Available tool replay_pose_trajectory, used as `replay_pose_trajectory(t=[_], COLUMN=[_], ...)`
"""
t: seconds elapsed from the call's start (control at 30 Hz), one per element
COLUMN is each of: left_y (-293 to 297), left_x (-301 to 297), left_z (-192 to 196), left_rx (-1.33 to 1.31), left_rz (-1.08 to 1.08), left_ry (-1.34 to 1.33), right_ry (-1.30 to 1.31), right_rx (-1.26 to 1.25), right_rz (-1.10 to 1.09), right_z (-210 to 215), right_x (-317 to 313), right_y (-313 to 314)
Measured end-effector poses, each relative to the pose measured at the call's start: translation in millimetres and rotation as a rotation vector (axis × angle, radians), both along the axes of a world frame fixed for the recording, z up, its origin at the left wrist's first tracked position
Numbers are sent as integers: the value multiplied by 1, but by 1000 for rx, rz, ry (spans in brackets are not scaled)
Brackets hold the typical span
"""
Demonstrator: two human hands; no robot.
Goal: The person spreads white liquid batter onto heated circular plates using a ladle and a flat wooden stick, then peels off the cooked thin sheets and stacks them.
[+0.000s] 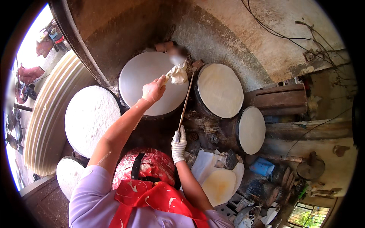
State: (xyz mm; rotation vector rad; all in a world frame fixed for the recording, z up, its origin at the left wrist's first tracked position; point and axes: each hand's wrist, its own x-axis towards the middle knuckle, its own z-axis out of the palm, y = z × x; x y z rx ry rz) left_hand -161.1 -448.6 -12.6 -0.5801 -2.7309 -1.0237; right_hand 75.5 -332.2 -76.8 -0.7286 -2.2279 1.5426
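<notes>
My bare left hand (153, 91) is closed round one end of a soft white lump (178, 73), which looks like dough or wet cloth. The lump is over the far right part of a large round pale griddle (146, 85). In a white striped glove, my right hand (178, 145) grips a thin stick (186, 102) that points away along the griddle's right edge. Right of the stick, a tilted round griddle (220, 91) has a cream-white top. To the left, another round griddle (91, 121) bears a lumpy white layer.
A smaller white disc (252, 130) stands at the right, another (70, 175) at the lower left. Round yellowish sheets (218, 186) lie on white cloth near my right arm. A blue container (261, 166) and chopped wood lie farther right. A curved wall (213, 34) rises behind.
</notes>
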Motion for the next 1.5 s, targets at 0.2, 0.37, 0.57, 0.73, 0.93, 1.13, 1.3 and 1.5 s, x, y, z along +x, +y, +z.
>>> replay_pose_trajectory(t=[0.2, 0.37, 0.57, 0.73, 0.93, 1.13, 1.3, 1.5], left_y=[-14, -40, -65, -68, -69, -87, -91, -97], left_x=[-33, -37, -31, -33, -35, -33, -13, 2], left_z=[5, -6, -16, -16, -22, -48, -22, -21], left_rx=[37, 110, 140, 254, 298, 420, 721, 869], left_rz=[69, 154, 250, 261, 328, 426, 460, 488], left_ry=[-12, -104, -205, -222, -260, -292, -538, -630], right_ry=[101, 158, 14, 39, -11, 0, 70, -197], right_rx=[-156, -255, 153, 74, -132, -31, 96, -693], right_rz=[-113, -84, 143, -159, 39, 228, 63, 192], right_z=[-56, -38, -14, -37, -30, -15, -6, 3], right_x=[-78, -158, -228, -146, -167, -181, -159, -165], right_y=[-16, -58, -75, -5, -34, -81, 0, -8])
